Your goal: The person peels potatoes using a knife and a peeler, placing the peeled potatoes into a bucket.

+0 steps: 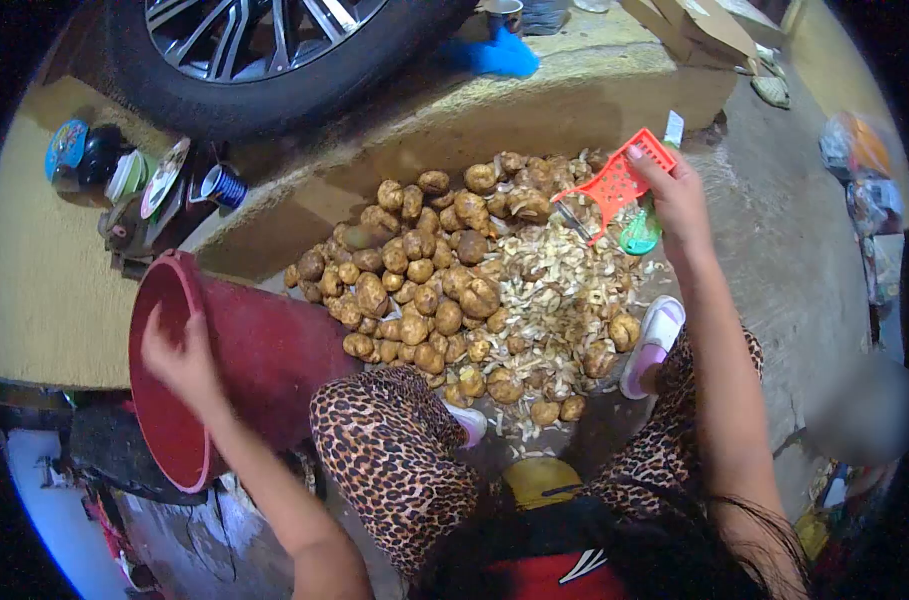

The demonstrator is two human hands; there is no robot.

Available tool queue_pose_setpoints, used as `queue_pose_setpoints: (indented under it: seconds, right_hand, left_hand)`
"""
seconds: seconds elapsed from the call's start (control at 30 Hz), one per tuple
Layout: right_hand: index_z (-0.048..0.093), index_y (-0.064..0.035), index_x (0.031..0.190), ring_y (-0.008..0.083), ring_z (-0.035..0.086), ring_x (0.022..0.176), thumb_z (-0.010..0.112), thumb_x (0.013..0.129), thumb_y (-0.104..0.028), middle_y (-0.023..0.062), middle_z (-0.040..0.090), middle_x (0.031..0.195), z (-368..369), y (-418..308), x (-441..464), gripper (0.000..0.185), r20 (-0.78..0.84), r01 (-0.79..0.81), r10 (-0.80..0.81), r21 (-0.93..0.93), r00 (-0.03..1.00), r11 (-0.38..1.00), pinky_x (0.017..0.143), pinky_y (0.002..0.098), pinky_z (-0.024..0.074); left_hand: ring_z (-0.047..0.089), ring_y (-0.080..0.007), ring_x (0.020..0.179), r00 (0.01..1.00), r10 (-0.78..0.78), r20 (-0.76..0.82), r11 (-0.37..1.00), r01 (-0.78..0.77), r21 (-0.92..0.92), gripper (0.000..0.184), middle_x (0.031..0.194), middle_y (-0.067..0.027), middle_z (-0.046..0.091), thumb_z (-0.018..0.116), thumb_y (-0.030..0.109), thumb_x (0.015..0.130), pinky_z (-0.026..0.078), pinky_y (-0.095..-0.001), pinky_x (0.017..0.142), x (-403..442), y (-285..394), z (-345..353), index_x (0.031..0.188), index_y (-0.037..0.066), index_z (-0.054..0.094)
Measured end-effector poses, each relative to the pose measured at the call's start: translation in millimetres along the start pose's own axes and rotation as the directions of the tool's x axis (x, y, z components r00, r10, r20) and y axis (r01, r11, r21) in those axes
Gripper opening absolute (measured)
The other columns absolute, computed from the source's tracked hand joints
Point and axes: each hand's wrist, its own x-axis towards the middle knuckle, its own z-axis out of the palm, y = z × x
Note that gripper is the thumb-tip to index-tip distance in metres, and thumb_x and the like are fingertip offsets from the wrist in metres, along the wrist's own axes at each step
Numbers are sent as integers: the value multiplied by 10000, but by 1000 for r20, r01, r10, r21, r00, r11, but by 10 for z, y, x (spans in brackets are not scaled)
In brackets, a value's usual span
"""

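Note:
My right hand (682,205) is closed around an orange plastic peeler (619,185), whose handle is full of holes and whose metal blade points down and left. A green plastic piece (639,232) shows just below that hand; whether it is held too I cannot tell. At the mouth of a red bucket (274,340) tipped on its side is my left hand (182,362), fingers apart and slightly blurred, with nothing visible in it. Between my feet and the ledge lies a heap of unpeeled potatoes (421,268). Peelings (549,300) are spread to its right.
A car wheel (274,95) stands behind the concrete ledge (614,95). On the left are a blue cup (224,187) and stacked dishes (164,180). A blue cloth (499,58) and cardboard (694,30) lie on the ledge. Plastic bags (864,170) line the right side.

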Motion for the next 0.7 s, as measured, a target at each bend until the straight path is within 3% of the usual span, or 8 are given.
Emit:
queue_pose_setpoints:
  seconds: [0.1,0.23,0.33,0.37,0.4,0.47,0.53,0.7]
  right_hand:
    - [582,-22,935,82,553,726,645,789,-262,28,612,802,40,146,-33,288,-3,-11,10,-71,1000,997,662,235,420]
    - [580,-13,946,71,547,691,651,789,-229,11,611,785,-99,222,116,277,10,28,-26,-196,1000,980,630,224,420]
    - [580,-10,955,69,547,686,657,786,-195,11,613,791,-141,159,124,262,15,43,-40,-231,999,972,624,213,418]
    - [580,-10,957,68,548,687,657,786,-185,13,613,795,-145,141,120,257,28,50,-45,-224,999,973,622,211,419]
    - [580,-9,960,67,549,688,657,786,-175,14,614,798,-146,141,124,252,41,57,-49,-215,998,975,621,210,419]
    - [579,-7,964,69,553,691,652,791,-173,16,614,801,-154,168,152,250,46,41,-31,-248,998,968,625,212,424]
    - [579,-6,964,71,555,693,648,792,-171,16,615,805,-136,180,181,248,38,31,-21,-269,999,963,626,214,428]
    - [581,-4,947,70,547,683,645,789,-160,9,610,790,-106,180,164,231,110,31,3,-310,994,950,615,211,423]
  left_hand:
    - [571,-246,902,971,122,206,940,-180,289,444,1009,-153,587,669,133,693,451,-327,788,12,82,724,1096,-8,546]
    - [555,-336,961,507,-47,861,955,-230,187,342,978,-221,591,606,151,685,436,-395,842,-221,-477,2193,978,-25,591]
    - [584,-328,934,233,-359,904,880,-238,411,296,956,-210,613,582,147,691,470,-384,811,-855,-1262,3011,943,-2,618]
    - [589,-329,929,336,-371,865,871,-196,450,289,994,-205,607,599,156,669,477,-386,797,-1096,-1170,3041,915,8,632]
    - [584,-322,947,309,-465,829,827,-183,532,307,985,-198,612,627,170,646,478,-379,795,-1357,-1271,3145,898,-6,630]
    - [535,-333,1030,90,-630,772,760,-136,636,465,1130,-205,542,661,204,652,456,-428,824,-1785,-1088,3036,1069,25,559]
    - [410,-351,1157,435,-689,580,632,-30,774,654,1312,-200,350,702,252,652,423,-447,874,-2216,-852,2797,1224,94,427]
    - [347,-365,1184,440,-805,398,556,323,766,793,1339,-188,239,735,218,632,417,-437,887,-2482,-810,2686,1290,133,300]
